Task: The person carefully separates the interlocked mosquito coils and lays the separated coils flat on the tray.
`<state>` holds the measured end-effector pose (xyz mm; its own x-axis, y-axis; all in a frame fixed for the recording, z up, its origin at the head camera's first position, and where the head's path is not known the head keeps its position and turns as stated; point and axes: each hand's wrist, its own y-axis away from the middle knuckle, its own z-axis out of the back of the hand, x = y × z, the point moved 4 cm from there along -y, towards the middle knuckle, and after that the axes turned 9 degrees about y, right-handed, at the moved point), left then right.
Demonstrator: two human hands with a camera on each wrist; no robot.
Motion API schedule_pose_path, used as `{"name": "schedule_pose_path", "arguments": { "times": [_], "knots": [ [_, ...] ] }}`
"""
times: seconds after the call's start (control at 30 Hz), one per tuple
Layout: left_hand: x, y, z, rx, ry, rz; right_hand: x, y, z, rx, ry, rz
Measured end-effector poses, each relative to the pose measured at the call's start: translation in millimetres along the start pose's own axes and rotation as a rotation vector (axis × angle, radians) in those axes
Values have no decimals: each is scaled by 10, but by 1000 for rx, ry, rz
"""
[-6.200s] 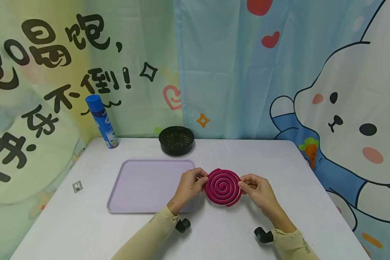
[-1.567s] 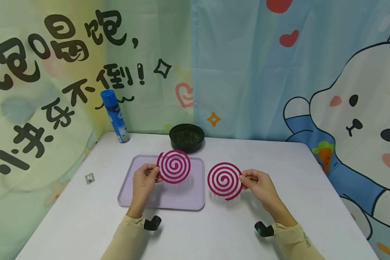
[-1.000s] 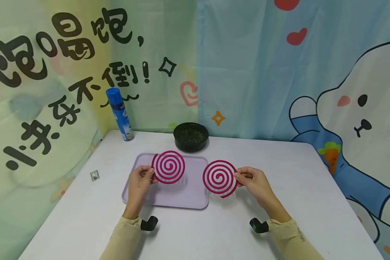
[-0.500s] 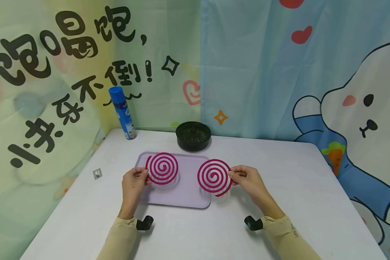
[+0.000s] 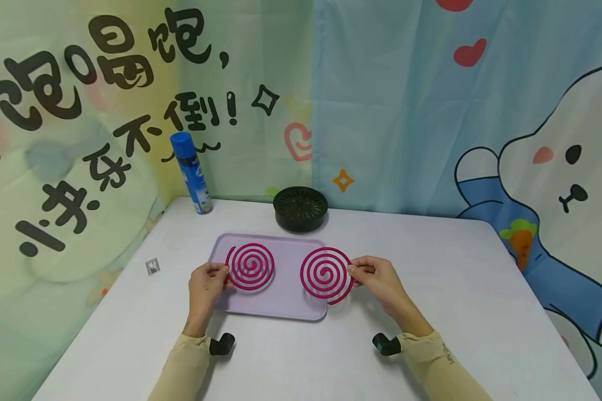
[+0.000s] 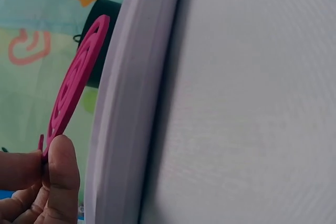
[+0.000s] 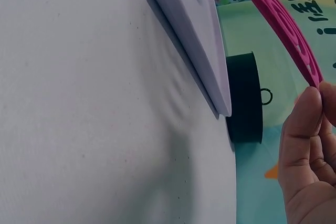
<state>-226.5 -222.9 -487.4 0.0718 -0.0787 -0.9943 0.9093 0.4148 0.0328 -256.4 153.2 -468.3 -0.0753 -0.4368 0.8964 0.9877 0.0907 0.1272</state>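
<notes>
Two pink-red mosquito coils are held up, one in each hand. My left hand [image 5: 204, 289] pinches the left coil [image 5: 252, 265] by its outer ring, close over the left part of the lilac tray [image 5: 281, 313]. In the left wrist view, thumb and finger clasp the edge of that coil [image 6: 79, 80], seen nearly edge-on. The right hand [image 5: 385, 285] pinches the other coil [image 5: 326, 272] at its right rim, and this coil overlaps the tray's right edge. Its flat side tilts in the right wrist view, where the coil [image 7: 286, 27] sits between thumb and fingertip.
Behind the tray stands a round black holder [image 5: 301, 209] with a slotted top. A blue spray can [image 5: 193, 175] is at the table's back left corner. A small silvery metal piece [image 5: 153, 266] lies on the white table [image 5: 301, 362] left of the tray.
The two coils, stacked together in both hands at first, have come apart into one per hand. The left hand went left over the tray and lately dipped; the right hand drifted left.
</notes>
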Motion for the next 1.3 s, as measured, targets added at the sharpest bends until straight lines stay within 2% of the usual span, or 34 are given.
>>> {"name": "schedule_pose_path", "arguments": {
  "times": [0.27, 0.5, 0.97, 1.13, 1.3],
  "knots": [
    [16, -8, -14, 36, -99, 0, 37, 0, -70, 27, -24, 24],
    [48, -33, -7, 63, -172, 4, 35, -7, -118, 31, -28, 8],
    [-20, -13, -18, 120, -312, -55, 13, -23, -171, 40, -21, -5],
    [-135, 26, -71, 125, -468, -166, 9, -28, -168, 39, -17, -4],
    [-275, 110, -254, 203, -617, -300, -11, -46, -174, 41, -22, -21]
  ]
}}
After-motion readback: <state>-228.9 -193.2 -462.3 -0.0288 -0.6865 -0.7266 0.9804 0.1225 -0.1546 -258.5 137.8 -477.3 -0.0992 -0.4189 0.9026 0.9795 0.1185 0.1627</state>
